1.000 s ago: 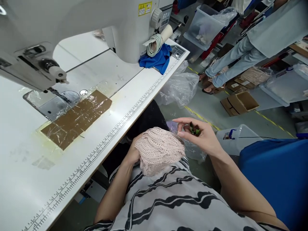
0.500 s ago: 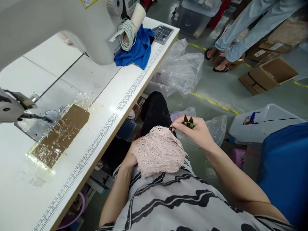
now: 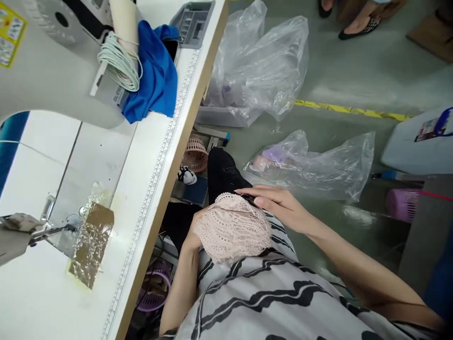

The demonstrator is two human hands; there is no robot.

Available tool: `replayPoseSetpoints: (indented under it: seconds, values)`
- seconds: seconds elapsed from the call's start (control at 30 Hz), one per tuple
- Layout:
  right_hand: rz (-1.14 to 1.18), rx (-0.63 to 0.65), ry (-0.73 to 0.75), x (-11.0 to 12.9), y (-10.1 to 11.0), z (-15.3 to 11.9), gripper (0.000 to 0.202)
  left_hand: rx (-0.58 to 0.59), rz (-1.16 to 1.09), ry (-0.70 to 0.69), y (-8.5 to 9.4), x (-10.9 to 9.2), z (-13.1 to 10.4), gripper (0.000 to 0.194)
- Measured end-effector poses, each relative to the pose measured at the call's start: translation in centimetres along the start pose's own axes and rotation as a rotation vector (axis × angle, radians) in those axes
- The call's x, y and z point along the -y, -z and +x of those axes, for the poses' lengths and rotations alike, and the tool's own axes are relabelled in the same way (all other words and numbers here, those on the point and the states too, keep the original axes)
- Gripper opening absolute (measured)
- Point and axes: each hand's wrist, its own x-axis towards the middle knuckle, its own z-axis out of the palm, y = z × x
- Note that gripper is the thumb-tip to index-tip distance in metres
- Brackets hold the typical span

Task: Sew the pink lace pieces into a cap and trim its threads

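Observation:
A bundle of pale pink lace (image 3: 233, 229) lies over my lap, with rows of small holes and a scalloped upper edge. My left hand (image 3: 193, 236) holds it from the left, its fingers hidden beneath the lace. At the upper right edge of the bundle is my right hand (image 3: 279, 203), fingers closed on a small dark tool (image 3: 249, 198), which looks like thread snips. Most of that tool is covered by the fingers.
To the left stands a white sewing table (image 3: 148, 208) with a sewing machine (image 3: 53, 61), blue cloth (image 3: 154, 71) and coiled cord (image 3: 120, 61). Plastic bags (image 3: 265, 61) and a purple basket (image 3: 403, 204) are on the right. Another person's foot (image 3: 361, 26) shows at the top.
The view has swung right and down. My right hand has turned over, fingers now stretched along the lace edge; the tool's green part and pointed tips no longer show. My left hand keeps its hold.

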Motion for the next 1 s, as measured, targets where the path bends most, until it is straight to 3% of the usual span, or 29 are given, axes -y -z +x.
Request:
replayPoseSetpoints:
  seconds: [0.4,0.87,1.0]
  values:
    - [0.055,-0.126,0.000,-1.2,-0.1,0.7,0.033,0.006,0.096,0.076,0.5,0.4,2.4,0.030]
    - [0.094,-0.268,-0.060,-0.6,-1.6,-0.2,0.028,0.047,0.073,0.026,0.0,0.5,2.0,0.037]
    - [-0.046,-0.318,-0.019,-0.4,-1.5,-1.0,0.032,0.059,0.057,-0.009,-0.1,0.5,1.7,0.036]
